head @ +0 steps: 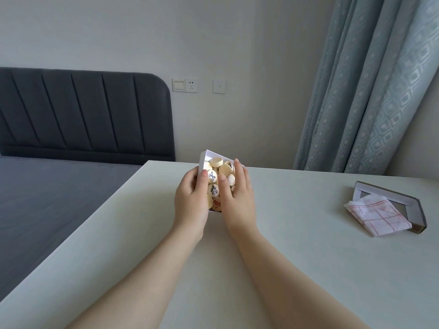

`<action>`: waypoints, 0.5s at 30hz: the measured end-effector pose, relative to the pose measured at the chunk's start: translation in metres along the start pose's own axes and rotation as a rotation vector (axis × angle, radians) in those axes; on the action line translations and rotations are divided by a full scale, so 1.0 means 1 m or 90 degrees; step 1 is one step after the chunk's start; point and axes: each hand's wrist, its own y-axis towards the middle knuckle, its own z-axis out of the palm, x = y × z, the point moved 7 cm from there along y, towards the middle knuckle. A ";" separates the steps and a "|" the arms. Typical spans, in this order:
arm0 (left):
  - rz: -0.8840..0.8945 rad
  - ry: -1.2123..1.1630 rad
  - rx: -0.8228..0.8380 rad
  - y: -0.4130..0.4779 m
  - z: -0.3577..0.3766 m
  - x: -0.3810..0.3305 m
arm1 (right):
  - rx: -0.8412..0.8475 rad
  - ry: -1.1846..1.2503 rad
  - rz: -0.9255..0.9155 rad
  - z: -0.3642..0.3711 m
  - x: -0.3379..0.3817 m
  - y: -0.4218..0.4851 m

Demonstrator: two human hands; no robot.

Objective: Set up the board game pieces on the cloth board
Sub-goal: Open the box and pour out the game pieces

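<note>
In the box (203,160), pieces (217,161) bear blurred black and red characters.

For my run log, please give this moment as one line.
left hand grips box | right hand rests on pieces | cloth board folded on lid

we're in a home bedroom: grey padded headboard (83,112), bed (47,198), patterned curtains (370,86), wall socket (191,85).
</note>
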 end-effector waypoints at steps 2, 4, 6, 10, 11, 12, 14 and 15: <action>0.025 0.034 -0.025 -0.003 0.000 0.001 | -0.006 0.021 0.006 0.000 0.001 -0.002; 0.050 0.065 -0.042 -0.007 0.002 0.002 | -0.009 0.013 0.007 0.000 0.002 -0.003; 0.087 0.095 -0.036 -0.012 0.007 -0.001 | -0.017 0.024 0.008 -0.001 0.003 -0.003; 0.154 0.135 0.022 -0.020 0.017 -0.006 | -0.065 0.133 0.006 -0.008 0.002 -0.002; 0.162 0.137 0.032 -0.021 0.018 -0.007 | -0.075 0.157 0.009 -0.010 0.000 -0.002; 0.170 0.136 0.040 -0.022 0.019 -0.007 | -0.084 0.173 0.008 -0.011 0.000 -0.003; 0.182 0.131 0.049 -0.024 0.022 -0.008 | -0.094 0.182 0.003 -0.012 -0.001 -0.003; 0.185 0.130 0.052 -0.025 0.022 -0.008 | -0.098 0.182 0.002 -0.012 -0.001 -0.004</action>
